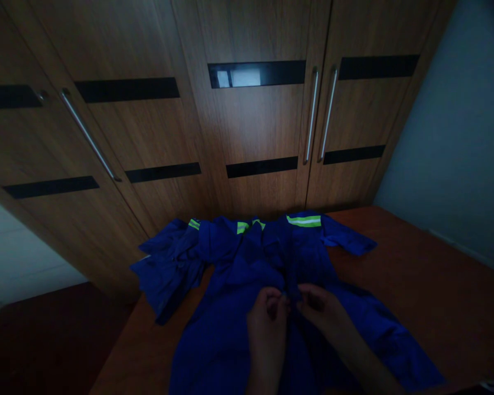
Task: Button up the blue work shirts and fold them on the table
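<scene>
A blue coverall (234, 307) with green-and-silver reflective strips (303, 221) lies spread on the table, its upper end toward the wardrobe. My left hand (268, 315) is over the middle of its front, thumb and fingers pinched at the edge of the front opening. Just right of it, my right hand (323, 310) pinches the cloth on the other side of that opening. The fingertips are close together but apart. Dim light hides any fastener between them. One sleeve (349, 236) stretches out to the right.
Bunched blue cloth (168, 269) lies at the table's left edge, beside the coverall. The reddish-brown table (428, 285) reaches right to a pale wall (453, 148). Behind it stands a wooden wardrobe (255, 120) with long metal handles (312, 115). Dark floor (57, 334) shows at left.
</scene>
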Motion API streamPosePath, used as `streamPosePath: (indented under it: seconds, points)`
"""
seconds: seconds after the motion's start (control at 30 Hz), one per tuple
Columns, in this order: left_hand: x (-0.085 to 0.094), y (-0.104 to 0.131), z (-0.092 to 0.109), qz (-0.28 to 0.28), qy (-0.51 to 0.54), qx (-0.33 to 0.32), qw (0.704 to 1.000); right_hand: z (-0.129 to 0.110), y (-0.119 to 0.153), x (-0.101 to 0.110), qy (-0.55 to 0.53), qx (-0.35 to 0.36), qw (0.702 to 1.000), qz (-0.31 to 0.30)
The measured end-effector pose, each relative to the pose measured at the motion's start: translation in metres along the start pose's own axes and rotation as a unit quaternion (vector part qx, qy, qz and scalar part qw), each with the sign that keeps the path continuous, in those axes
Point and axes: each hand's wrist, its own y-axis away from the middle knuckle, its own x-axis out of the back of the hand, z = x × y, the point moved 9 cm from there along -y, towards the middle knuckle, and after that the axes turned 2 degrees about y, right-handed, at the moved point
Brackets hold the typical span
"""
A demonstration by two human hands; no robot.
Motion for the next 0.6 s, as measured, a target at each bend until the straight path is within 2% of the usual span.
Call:
streamPosePath:
  seconds: [0.13, 0.33, 0.43, 0.6]
  points:
    - [0.000, 0.003, 0.012, -0.012, -0.121, -0.078, 0.990, -0.006, 0.002, 0.001, 0.046, 0.015, 0.999, 0.004]
    - [-0.007, 0.004, 0.021, -0.033, -0.236, -0.160, 0.958, -0.012, 0.005, -0.010, 0.059, 0.030, 0.997, -0.032]
    - [-0.008, 0.003, 0.023, -0.034, -0.253, -0.167, 0.952, -0.013, 0.007, -0.018, 0.071, 0.043, 0.995, -0.055]
    - [-0.003, -0.001, 0.028, -0.048, -0.188, -0.135, 0.972, -0.022, 0.015, -0.027, 0.063, 0.059, 0.991, -0.106]
